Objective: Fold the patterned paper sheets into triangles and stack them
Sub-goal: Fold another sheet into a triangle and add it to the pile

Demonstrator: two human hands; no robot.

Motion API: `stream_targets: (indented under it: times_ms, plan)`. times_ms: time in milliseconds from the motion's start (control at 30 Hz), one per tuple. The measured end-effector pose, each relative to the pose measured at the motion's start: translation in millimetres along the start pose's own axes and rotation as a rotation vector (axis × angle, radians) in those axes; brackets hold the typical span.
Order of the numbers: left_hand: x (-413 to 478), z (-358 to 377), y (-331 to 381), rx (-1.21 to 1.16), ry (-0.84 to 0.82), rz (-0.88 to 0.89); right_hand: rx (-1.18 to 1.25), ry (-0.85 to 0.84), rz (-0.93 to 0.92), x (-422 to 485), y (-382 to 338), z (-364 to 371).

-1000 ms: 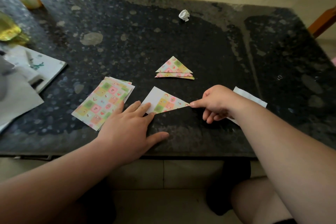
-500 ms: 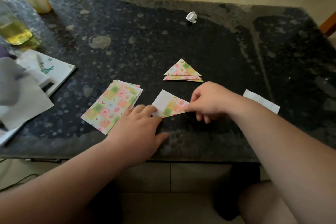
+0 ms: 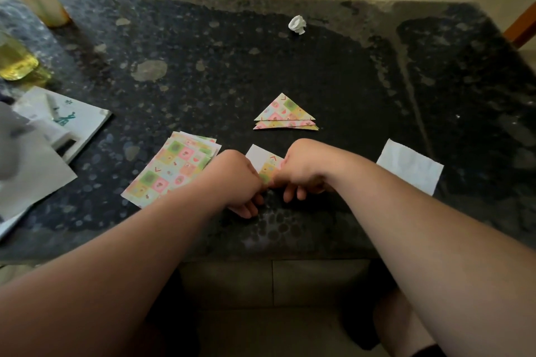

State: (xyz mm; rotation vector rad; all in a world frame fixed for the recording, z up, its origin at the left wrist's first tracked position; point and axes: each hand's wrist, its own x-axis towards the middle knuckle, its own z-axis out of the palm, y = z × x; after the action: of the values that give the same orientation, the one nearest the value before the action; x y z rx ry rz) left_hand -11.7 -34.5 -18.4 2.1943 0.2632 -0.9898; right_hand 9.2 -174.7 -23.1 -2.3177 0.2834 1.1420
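A half-folded patterned sheet (image 3: 265,161) lies near the table's front edge, white back showing at its far corner. My left hand (image 3: 236,181) and my right hand (image 3: 301,171) meet over it, fingers curled, both pinching its near part; most of the sheet is hidden beneath them. A pile of flat patterned sheets (image 3: 171,171) lies just left of my left hand. Beyond the hands sits a small stack of folded triangles (image 3: 284,113).
A white paper square (image 3: 410,165) lies to the right. A crumpled paper ball (image 3: 298,24) is far back. At the left lie white papers and a booklet (image 3: 61,122) and a yellow liquid bottle (image 3: 14,61). The dark stone table (image 3: 290,66) ends just below my hands.
My right hand slid left along the sheet toward my left hand. My left hand went from lying flat on the paper to curling its fingers. Both hands now meet over the sheet.
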Motion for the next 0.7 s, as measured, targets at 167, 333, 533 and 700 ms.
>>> stream_targets:
  times_ms: [167,333,533,700]
  plan:
    - [2.2,1.3,-3.4,-0.052,0.024,-0.002,0.037,0.014,0.01,0.5,2.3,-1.7]
    - [1.4,0.2,-4.0,-0.082,0.03,-0.007,0.118,0.033,0.057,-2.1,17.4,-12.9]
    - [2.6,-0.9,-6.3,-0.102,0.012,0.004,0.223,0.017,0.157,-4.3,37.8,-29.8]
    - [3.1,0.1,-5.2,-0.119,0.008,0.0,0.272,0.045,0.239,-1.9,60.0,-45.1]
